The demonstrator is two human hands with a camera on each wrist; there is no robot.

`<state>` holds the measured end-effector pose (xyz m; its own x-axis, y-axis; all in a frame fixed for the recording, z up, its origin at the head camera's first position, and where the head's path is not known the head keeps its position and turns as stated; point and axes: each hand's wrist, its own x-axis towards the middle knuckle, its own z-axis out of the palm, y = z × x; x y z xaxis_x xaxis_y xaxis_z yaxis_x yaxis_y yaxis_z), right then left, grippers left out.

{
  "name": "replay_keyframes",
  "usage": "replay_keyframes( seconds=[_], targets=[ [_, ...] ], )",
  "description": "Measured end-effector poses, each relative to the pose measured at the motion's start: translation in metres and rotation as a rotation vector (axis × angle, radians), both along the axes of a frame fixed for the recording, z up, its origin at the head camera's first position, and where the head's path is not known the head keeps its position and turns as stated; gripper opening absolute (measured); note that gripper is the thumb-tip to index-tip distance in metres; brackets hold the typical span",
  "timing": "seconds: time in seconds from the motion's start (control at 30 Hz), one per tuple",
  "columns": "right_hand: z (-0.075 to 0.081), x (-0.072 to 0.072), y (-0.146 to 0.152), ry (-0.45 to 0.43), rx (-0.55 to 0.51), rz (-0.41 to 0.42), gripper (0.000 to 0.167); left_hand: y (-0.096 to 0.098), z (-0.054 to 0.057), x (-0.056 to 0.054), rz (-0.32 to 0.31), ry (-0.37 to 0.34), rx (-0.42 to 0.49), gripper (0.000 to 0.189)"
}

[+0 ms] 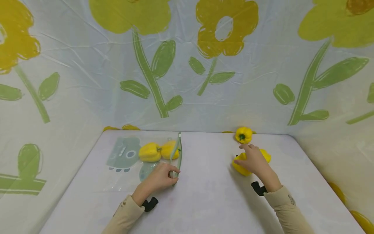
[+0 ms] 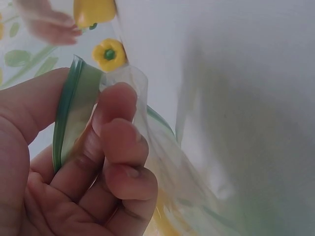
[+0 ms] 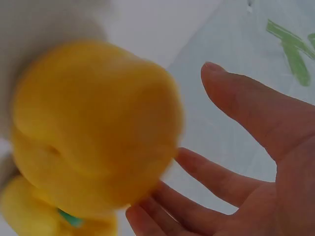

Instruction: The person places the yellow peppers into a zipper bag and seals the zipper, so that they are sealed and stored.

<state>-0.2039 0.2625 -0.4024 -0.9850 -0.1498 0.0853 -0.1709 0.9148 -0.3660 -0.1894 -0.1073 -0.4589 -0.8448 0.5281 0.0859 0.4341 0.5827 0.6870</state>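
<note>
My left hand holds the green-edged mouth of a clear zip bag, its fingers curled at the rim. In the left wrist view the green zip strip stands upright between thumb and fingers. Two yellow bell peppers, one further in and one near the mouth, lie inside the bag. My right hand hovers over another yellow bell pepper, thumb and fingers spread apart. From the right wrist, a large blurred pepper appears close to the fingertips, with nothing gripped.
Another bell pepper shows partly behind the right hand, and one more lies near the table's back edge. A flower-printed sheet rises behind the pale table and along both sides.
</note>
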Motion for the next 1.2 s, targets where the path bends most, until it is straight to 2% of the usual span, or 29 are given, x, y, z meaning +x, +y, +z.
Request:
replay_keyframes(
  seconds=[0.17, 0.33, 0.53, 0.67, 0.8, 0.97, 1.07, 1.2],
  targets=[
    [-0.027, 0.006, 0.002, -0.005, -0.024, 0.015, 0.061, 0.000, 0.000, -0.001, -0.002, -0.009, -0.007, 0.025],
    [-0.034, 0.010, 0.000, -0.006, -0.056, 0.003, 0.062, 0.001, -0.002, -0.002, 0.001, -0.008, -0.011, 0.024],
    [-0.032, 0.009, -0.003, 0.011, -0.061, 0.011, 0.056, 0.001, -0.004, -0.002, 0.000, 0.003, -0.010, 0.024],
    [-0.029, 0.005, -0.007, 0.023, -0.100, 0.008, 0.052, 0.000, -0.005, -0.002, 0.001, 0.005, -0.010, 0.024],
    [-0.022, -0.002, -0.016, 0.028, -0.183, -0.034, 0.062, 0.000, -0.005, -0.001, 0.006, -0.001, -0.008, 0.025],
    [-0.007, -0.013, -0.031, -0.022, -0.299, -0.072, 0.078, 0.000, -0.004, -0.001, 0.006, -0.005, -0.004, 0.024],
    [-0.002, -0.019, -0.041, -0.062, -0.375, -0.064, 0.079, 0.000, -0.004, -0.001, 0.010, -0.014, -0.007, 0.024],
    [0.000, -0.028, -0.056, -0.104, -0.531, -0.040, 0.076, 0.001, -0.003, -0.001, 0.008, -0.005, -0.012, 0.024]
  ],
)
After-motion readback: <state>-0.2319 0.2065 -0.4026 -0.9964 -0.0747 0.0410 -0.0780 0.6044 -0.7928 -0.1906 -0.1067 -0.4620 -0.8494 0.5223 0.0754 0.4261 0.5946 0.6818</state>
